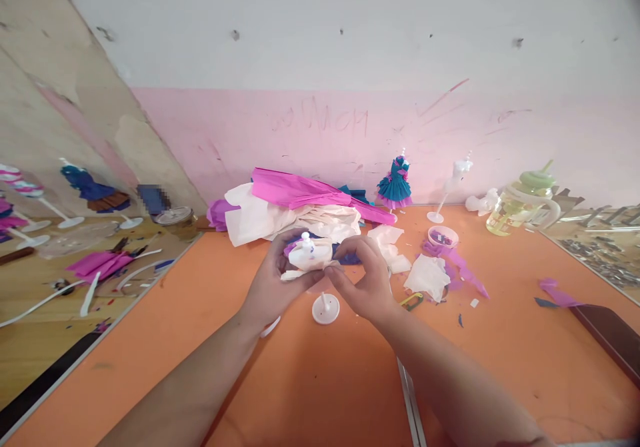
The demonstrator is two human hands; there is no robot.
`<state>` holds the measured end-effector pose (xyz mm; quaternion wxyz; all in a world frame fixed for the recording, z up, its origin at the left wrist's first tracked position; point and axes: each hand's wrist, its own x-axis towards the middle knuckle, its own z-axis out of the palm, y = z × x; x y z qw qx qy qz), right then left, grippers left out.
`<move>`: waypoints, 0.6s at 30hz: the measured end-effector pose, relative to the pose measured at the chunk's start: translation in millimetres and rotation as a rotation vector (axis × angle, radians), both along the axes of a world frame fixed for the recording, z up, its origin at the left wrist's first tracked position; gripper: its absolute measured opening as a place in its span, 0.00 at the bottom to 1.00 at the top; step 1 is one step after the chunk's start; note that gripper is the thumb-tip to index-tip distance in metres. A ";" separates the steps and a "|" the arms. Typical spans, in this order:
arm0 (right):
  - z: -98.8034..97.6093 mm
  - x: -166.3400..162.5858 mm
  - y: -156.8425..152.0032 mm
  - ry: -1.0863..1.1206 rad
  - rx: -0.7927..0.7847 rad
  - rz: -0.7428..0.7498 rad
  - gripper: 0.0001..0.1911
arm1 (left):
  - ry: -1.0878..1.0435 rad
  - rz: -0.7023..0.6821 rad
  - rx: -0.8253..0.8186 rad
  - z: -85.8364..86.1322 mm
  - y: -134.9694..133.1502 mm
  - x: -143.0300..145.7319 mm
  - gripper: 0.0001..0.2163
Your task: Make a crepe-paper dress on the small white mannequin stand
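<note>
Both hands meet above the orange table [310,380], holding a small white mannequin bust [309,254] wrapped in white crepe paper. My left hand [273,280] grips it from the left with fingers curled round it. My right hand [363,280] pinches the paper at its right side. Just below the hands a white round stand base [325,308] with a short peg sits on the table. Behind the hands lies a pile of magenta and cream crepe paper [295,210].
A finished teal and pink paper dress on a stand [395,184], a bare white mannequin stand [447,190], a green-lidded bottle [523,204], a small bowl [443,236] and paper scraps [427,277] lie at right. More dressed stands [90,194] stand on the wooden table at left.
</note>
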<state>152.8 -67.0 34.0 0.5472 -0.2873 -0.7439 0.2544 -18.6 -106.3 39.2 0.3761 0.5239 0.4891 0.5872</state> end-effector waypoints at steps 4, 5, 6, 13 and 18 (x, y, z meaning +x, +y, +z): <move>2.6 -0.7 -2.7 0.061 0.057 -0.040 0.09 | -0.027 -0.038 -0.002 -1.3 -3.5 2.4 0.36; 2.8 0.2 -2.6 0.080 0.055 -0.021 0.10 | -0.019 -0.038 -0.024 -2.7 -3.2 0.6 0.36; 2.2 1.5 -1.2 0.098 0.043 0.002 0.12 | -0.003 -0.031 -0.053 -4.8 -1.9 -2.6 0.35; -27.6 12.4 35.4 -0.123 -0.571 0.196 0.12 | -0.165 0.016 0.060 -26.3 25.2 -44.9 0.35; -36.8 4.5 25.9 -0.402 -0.702 0.927 0.20 | -0.294 -0.161 0.136 -22.9 25.0 -52.3 0.38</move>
